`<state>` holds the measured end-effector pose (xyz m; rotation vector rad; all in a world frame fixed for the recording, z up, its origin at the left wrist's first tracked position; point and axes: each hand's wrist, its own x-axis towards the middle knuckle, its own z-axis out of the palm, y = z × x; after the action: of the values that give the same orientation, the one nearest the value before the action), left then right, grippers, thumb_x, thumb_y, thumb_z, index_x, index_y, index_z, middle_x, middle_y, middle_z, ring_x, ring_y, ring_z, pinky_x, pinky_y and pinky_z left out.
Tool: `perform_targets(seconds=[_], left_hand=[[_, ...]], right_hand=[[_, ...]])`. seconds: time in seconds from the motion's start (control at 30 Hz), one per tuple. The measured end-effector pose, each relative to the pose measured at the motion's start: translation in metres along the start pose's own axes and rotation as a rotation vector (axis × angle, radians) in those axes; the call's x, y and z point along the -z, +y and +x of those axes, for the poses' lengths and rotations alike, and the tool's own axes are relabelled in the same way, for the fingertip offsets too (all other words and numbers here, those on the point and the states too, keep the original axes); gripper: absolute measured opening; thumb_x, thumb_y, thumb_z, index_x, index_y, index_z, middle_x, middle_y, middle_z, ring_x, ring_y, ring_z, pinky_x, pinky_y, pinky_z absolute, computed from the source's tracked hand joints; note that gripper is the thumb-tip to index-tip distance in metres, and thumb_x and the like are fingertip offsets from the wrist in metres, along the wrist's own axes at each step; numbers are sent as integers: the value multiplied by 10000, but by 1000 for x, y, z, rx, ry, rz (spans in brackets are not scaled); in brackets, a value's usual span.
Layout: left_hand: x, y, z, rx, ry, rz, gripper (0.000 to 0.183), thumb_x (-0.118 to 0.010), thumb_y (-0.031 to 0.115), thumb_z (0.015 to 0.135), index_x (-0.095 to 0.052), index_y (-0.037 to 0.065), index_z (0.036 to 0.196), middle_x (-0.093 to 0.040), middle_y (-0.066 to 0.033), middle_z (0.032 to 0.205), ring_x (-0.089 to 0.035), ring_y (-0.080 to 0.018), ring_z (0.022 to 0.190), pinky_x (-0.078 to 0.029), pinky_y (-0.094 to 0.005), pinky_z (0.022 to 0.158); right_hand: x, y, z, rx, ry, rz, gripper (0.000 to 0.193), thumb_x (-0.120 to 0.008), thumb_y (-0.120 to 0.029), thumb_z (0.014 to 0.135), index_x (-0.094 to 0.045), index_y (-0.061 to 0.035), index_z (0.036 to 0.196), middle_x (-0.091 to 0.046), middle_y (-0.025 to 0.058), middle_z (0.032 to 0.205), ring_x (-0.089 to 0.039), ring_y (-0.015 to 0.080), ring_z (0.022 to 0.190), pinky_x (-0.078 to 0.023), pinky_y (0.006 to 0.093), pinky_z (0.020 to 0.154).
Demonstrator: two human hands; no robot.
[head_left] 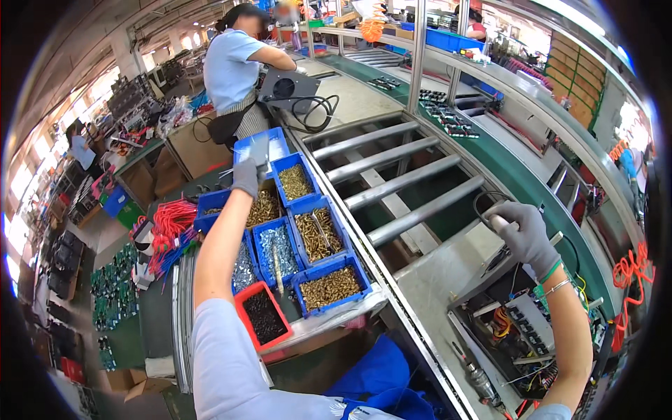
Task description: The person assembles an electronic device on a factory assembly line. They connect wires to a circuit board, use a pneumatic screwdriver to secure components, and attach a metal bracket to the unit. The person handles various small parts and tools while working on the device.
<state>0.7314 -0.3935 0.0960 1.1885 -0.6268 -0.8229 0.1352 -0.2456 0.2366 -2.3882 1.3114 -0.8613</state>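
My left hand, in a grey glove, reaches over the far end of the parts bins. Its fingers are closed on a flat pale grey piece, above a blue bin at the back. My right hand, also gloved, is raised over the near right of the bench with fingers curled; what they hold, if anything, is hidden. Below it sits an opened dark device housing with wires and boards inside. A power screwdriver lies beside the housing.
Blue bins of brass screws and silvery parts stand left of the metal rollers. A red bin holds black screws. A co-worker stands ahead by a grey metal unit. Circuit boards lie on the green belt.
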Motion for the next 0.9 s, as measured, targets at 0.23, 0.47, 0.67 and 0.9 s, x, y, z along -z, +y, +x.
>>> perform_targets(seconds=[0.23,0.47,0.67,0.9], left_hand=[[1,-8,-38,-289,-108,494,259,-500,248,943,-637,50,848,-630,-66,645,-588,-167,465,-443,-306,380],[0,-11,-35,-38,117,174,324,-456,290,977,-621,17,918,-655,-117,714,-558,-129,431,-378,-235,305],[31,16,30,284,-25,52,323,-551,380,934,-583,68,1013,-648,-97,745,-581,-182,466,-445,-260,342],[38,-38,5,428,-5,-129,223,-510,221,949,-544,138,1153,-624,-115,987,-640,-292,910,-580,-441,733]], right_hand=[[-4,3,-2,-89,-9,38,277,-555,-191,811,-664,48,901,-665,139,793,-646,196,748,-495,316,715],[0,-1,-1,-121,-25,6,284,-579,-208,815,-673,37,923,-667,112,760,-620,158,660,-485,292,665],[-5,-1,5,-90,-27,39,323,-561,-249,833,-671,38,931,-657,89,753,-605,137,676,-480,280,665],[-7,-1,2,-98,-21,60,316,-547,-238,846,-667,40,934,-652,76,772,-602,126,722,-485,283,695]])
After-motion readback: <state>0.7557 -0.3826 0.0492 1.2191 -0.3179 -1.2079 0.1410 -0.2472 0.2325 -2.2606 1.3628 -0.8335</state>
